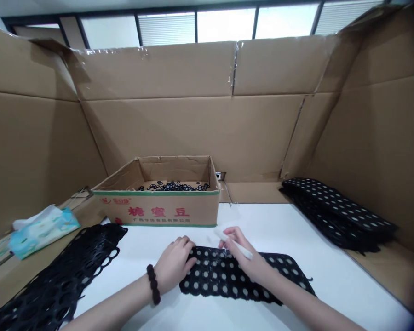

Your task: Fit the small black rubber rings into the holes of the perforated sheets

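A black rubbery sheet (224, 278) with rows of pale round spots lies flat on the white table before me. My left hand (175, 262) rests on its left end, fingers curled over the top corner and thumb on the sheet. In my right hand (243, 253) is a white pen-like tool (240, 248), gripped like a pen above the sheet's upper edge. The tool's tip is blurred, so I cannot tell whether it touches the sheet.
A cardboard box (158, 209) with small black rings (174, 186) stands behind. On the left lie a black sheet full of holes (51, 276) and a tissue pack (43, 232). Spotted black sheets (334, 207) are stacked at right. Tall cardboard walls (193, 124) surround the table.
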A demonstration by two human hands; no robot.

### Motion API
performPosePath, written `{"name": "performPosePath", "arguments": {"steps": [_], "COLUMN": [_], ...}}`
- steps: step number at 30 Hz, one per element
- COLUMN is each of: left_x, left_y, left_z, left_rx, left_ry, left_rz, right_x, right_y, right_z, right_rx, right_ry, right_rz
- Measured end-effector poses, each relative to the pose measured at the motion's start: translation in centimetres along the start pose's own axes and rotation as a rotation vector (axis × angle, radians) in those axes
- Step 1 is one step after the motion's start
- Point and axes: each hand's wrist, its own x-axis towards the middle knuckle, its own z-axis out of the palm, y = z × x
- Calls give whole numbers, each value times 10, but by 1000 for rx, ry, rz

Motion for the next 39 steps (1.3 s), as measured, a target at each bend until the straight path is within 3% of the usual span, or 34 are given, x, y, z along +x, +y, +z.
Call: {"name": "performPosePath", "arguments": {"steps": [4, 7, 11, 16, 19, 25, 34, 39], "left_x": [-2, 1, 5, 8, 9, 9, 9, 7], "left_y": [-5, -13, -17, -17, -20, -21, -23, -20], "left_z": [6, 5, 0, -4, -3, -4, 2, 5], "left_rx": [-249, -381, -444, -876, -998, -1059, -1145, -1113], "left_ry": [-18, -73, -108, -221, -225, -281, -193, -146], "left_rz": [-96, -180, -192, -314, -359, -378, -414, -432], "right_x": [16, 19, 16, 14, 15, 13, 15, 11], "right_y": [4, 16, 21, 18, 19, 17, 25, 24], "right_z": [32, 42, 38, 30, 28, 29, 37, 38], "right_rx": [201, 262, 294, 349, 357, 364, 380, 286], "right_ry": [-46, -26, -19, -1, 7, -69, -104, -147], "right_rz": [56, 83, 82, 103, 103, 96, 111, 34]}}
